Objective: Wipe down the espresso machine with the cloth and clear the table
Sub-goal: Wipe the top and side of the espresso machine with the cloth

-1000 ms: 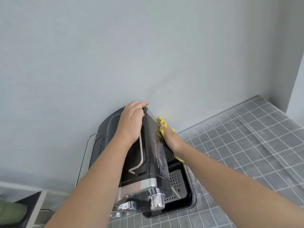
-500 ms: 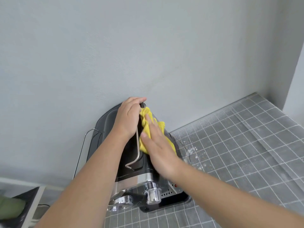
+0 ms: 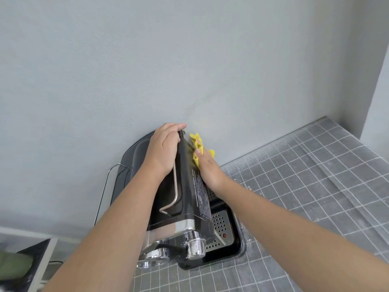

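Observation:
The black and chrome espresso machine (image 3: pixel 189 203) stands tilted against the grey wall on the gridded table. My left hand (image 3: pixel 162 150) grips its top rear edge, fingers curled over the corner. My right hand (image 3: pixel 208 169) presses the yellow cloth (image 3: pixel 196 144) flat against the machine's right side, near the back. Part of the cloth sticks out beyond my fingers; the rest is hidden under my palm. The perforated drip tray (image 3: pixel 221 226) shows below my right forearm.
A grey cutting mat (image 3: pixel 305 186) with white grid lines covers the table, dusted with pale crumbs beside the machine. A dark rounded tray with a wire handle (image 3: pixel 103 186) leans behind the machine. A black crate (image 3: pixel 31 253) sits at lower left. A wall corner closes the far right.
My right hand has slid the cloth off the machine's top and down onto its right side near the rear. My left hand stays gripping the top edge.

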Available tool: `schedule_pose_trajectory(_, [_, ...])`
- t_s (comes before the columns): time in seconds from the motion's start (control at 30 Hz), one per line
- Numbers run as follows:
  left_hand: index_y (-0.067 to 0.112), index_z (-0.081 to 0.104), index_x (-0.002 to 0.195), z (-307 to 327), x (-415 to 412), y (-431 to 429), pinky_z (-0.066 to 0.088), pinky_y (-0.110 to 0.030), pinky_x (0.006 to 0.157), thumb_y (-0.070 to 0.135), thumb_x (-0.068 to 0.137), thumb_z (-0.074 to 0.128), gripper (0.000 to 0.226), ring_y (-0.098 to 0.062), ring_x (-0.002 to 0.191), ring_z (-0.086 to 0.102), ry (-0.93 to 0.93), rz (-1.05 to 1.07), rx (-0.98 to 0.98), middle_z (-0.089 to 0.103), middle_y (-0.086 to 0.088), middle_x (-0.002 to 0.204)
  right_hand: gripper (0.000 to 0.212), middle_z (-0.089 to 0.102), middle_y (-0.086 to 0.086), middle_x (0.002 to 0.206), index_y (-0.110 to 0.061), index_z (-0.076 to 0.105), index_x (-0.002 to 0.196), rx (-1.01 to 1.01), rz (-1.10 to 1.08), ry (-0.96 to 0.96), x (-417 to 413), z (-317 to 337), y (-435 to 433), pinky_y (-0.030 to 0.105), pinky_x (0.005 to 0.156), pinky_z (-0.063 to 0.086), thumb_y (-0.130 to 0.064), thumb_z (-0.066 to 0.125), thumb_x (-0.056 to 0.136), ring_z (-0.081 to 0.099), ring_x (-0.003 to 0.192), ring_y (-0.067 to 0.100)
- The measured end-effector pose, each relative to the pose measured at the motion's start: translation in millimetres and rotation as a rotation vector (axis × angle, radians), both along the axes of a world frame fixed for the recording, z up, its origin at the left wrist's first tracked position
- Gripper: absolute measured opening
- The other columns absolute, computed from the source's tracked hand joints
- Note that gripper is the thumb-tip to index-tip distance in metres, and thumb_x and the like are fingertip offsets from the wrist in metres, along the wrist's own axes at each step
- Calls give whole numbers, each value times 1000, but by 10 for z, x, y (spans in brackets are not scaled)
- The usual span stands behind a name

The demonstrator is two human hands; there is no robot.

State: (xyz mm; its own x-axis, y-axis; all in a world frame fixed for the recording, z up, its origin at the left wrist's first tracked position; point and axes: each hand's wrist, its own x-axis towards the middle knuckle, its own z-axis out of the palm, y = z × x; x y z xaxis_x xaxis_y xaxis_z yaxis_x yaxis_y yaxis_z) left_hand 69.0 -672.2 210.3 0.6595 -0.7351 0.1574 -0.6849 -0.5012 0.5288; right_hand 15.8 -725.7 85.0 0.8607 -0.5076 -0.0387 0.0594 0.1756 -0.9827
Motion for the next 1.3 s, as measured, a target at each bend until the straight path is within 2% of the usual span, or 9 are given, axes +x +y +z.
schedule_pose_trajectory(0.13, [9,62,122,-20,12,3,33,-19,98,22,75,26,61,-8,116,46,9,-4,-3,58,2,122,53,11,-2,159,-32,8,150,159,39,263,-433,-647,261,42,117,5,-47,13,99,8,146,19])
schedule_pose_trajectory(0.23, [10,63,122,-23,24,-4,31,-13,94,21,74,27,60,-3,113,44,15,-4,-14,58,2,121,52,6,-5,159,-30,3,150,121,56,310,-616,-715,322,39,116,4,-42,12,101,2,147,17])
schedule_pose_trajectory(0.5, [7,63,121,-2,3,-13,33,-24,104,20,72,28,61,-15,123,46,14,2,-10,58,-5,128,49,10,-9,159,-23,12,150,-38,29,-183,-184,386,63,28,120,0,-27,24,103,3,145,4])
schedule_pose_trajectory(0.57, [6,61,123,4,-1,-8,31,-21,104,20,71,28,63,-13,125,44,15,9,-10,56,-5,130,48,10,-10,158,-25,11,150,-7,42,-120,-283,230,86,31,120,0,-30,22,103,3,145,5])
schedule_pose_trajectory(0.73, [8,59,126,-7,0,-16,28,-18,103,20,71,27,65,-11,127,42,13,7,-16,54,-2,133,54,10,-1,159,-28,5,150,107,118,308,-598,-579,214,41,116,7,-46,11,100,7,146,21])
schedule_pose_trajectory(0.9, [10,58,127,-5,-4,-21,29,-22,107,21,71,26,65,-11,128,41,21,17,6,53,-1,134,56,25,-7,155,-38,14,148,135,88,212,-343,-385,128,42,118,9,-54,19,95,17,145,20])
schedule_pose_trajectory(1.07, [8,57,127,4,-33,-23,30,-33,112,23,72,26,65,-18,126,44,51,16,30,52,-4,136,49,19,-13,154,-26,14,150,-26,10,-42,-268,466,111,28,118,7,-33,20,102,14,141,3])
schedule_pose_trajectory(1.2, [8,57,126,-1,10,-19,27,-26,112,24,74,24,64,-14,130,40,42,-1,54,52,-2,135,49,11,-16,156,-30,9,150,-90,9,-62,-535,512,317,24,118,4,-33,21,102,4,140,-6])
schedule_pose_trajectory(1.3, [5,55,128,-11,27,-10,23,-18,108,14,91,26,48,-15,132,38,24,-2,68,49,-4,137,47,7,-28,152,-37,10,146,-82,2,-76,-813,476,553,6,111,1,-35,22,101,-1,129,-26])
